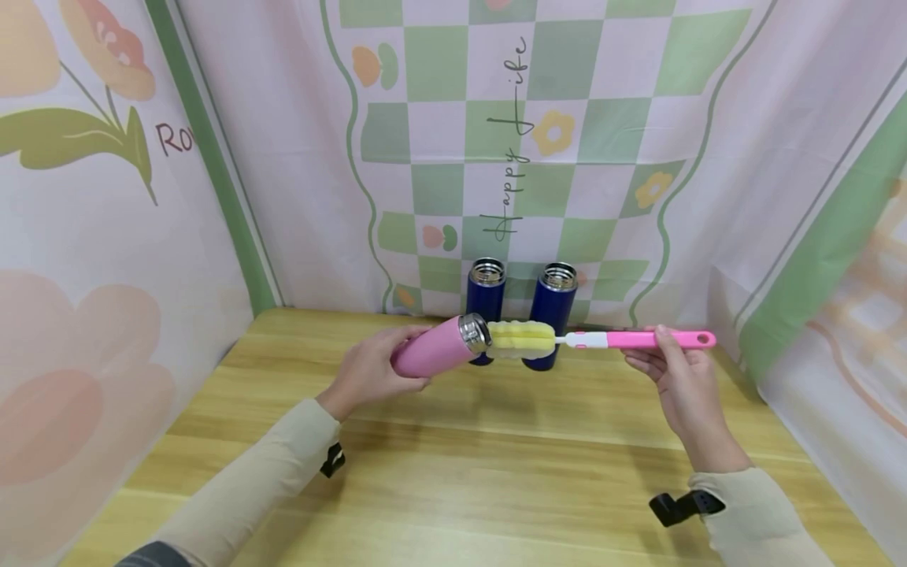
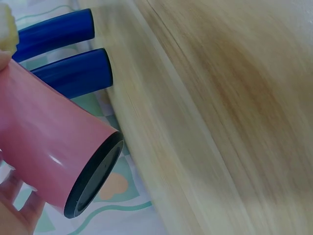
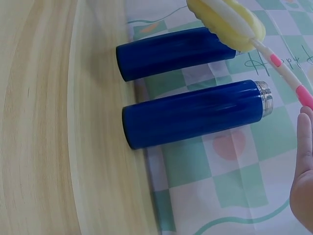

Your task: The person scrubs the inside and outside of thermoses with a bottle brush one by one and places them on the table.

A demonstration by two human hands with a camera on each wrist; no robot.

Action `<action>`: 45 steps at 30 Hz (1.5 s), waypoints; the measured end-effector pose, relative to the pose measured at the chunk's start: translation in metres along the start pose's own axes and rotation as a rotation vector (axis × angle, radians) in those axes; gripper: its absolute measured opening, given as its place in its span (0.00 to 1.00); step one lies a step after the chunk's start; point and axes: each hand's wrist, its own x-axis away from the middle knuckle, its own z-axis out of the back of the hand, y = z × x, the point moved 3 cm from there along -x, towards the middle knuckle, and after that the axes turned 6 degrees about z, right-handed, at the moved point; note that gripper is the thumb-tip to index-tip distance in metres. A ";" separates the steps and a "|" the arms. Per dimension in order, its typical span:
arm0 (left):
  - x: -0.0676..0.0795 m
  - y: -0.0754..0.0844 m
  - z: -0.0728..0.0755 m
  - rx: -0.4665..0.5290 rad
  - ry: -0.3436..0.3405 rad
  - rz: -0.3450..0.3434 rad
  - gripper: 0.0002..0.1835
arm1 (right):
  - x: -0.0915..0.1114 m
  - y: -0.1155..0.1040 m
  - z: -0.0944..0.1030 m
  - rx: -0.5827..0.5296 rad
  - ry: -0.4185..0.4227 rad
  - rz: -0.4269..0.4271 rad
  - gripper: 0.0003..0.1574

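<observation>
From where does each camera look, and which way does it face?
Head: worn on the head, facing forward and down at the light wooden table; beige sleeves, the left hand with a pink cylindrical bottle and the right hand with a yellow sponge brush show.
Left wrist: worn there, facing the pink bottle's black base; that hand shows partly, at left.
Right wrist: worn there, facing two dark-blue cylindrical bottles; that hand shows partly, at right.
Both wrist views share the blue bottles, appearing sideways.

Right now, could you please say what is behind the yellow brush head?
Behind the brush head stand two blue bottles: in the head view their necks show; the brush head and pink bottle hide parts lower down.
</observation>
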 end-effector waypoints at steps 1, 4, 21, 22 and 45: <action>0.000 0.000 0.000 0.004 -0.002 0.007 0.40 | 0.000 0.000 0.000 -0.006 0.003 0.000 0.20; 0.000 0.000 0.000 0.017 -0.005 0.027 0.40 | 0.000 0.001 -0.001 -0.024 0.009 0.003 0.19; 0.003 -0.004 -0.010 0.337 -0.108 0.283 0.41 | 0.000 0.002 -0.007 -0.115 0.029 0.030 0.11; 0.003 -0.004 -0.011 0.375 -0.113 0.304 0.41 | 0.000 0.003 -0.007 -0.124 0.023 0.033 0.11; 0.015 0.007 -0.033 0.785 -0.194 0.654 0.42 | 0.004 0.014 -0.029 -0.136 0.070 0.006 0.14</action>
